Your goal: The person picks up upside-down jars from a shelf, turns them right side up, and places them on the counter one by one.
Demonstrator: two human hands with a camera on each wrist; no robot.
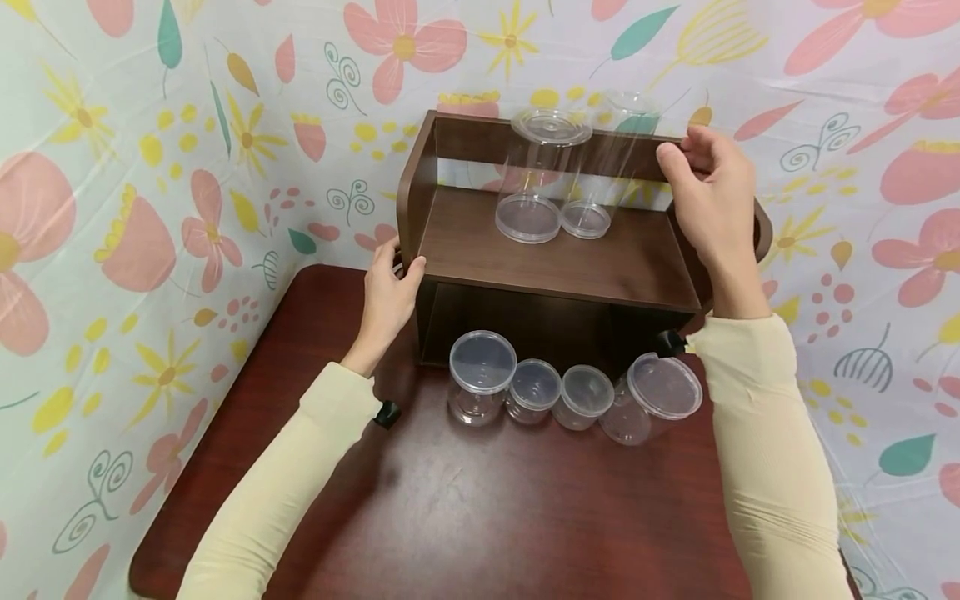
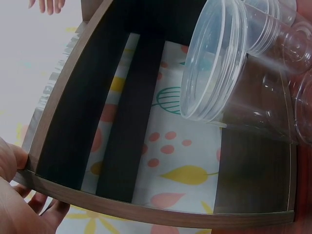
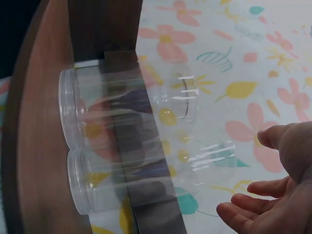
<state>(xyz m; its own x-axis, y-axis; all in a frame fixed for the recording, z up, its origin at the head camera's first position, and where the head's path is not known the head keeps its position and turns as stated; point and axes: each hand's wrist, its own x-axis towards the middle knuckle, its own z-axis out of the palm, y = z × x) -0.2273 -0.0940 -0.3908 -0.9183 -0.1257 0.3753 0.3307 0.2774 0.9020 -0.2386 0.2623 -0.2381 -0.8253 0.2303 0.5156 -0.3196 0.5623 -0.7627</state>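
A dark brown two-tier wooden shelf [image 1: 480,271] stands at the back of the table. My left hand [image 1: 388,296] grips its left side panel; in the left wrist view the thumb lies over the edge and the fingers are beneath. On the upper tier stand a wide clear jar [image 1: 534,179] and a taller, narrower clear jar [image 1: 596,179], side by side, lids down in the right wrist view. Right of the tall jar, my right hand [image 1: 714,196] is raised above the shelf's right end. Its fingers are spread and hold nothing [image 3: 287,180].
Several clear lidded jars stand in a row before the lower tier, from a large jar [image 1: 482,379] at left to a tilted-looking jar [image 1: 660,392] at right. Under them is a red-brown table [image 1: 450,517]. A flower-patterned cloth [image 1: 225,167] hangs behind and at both sides.
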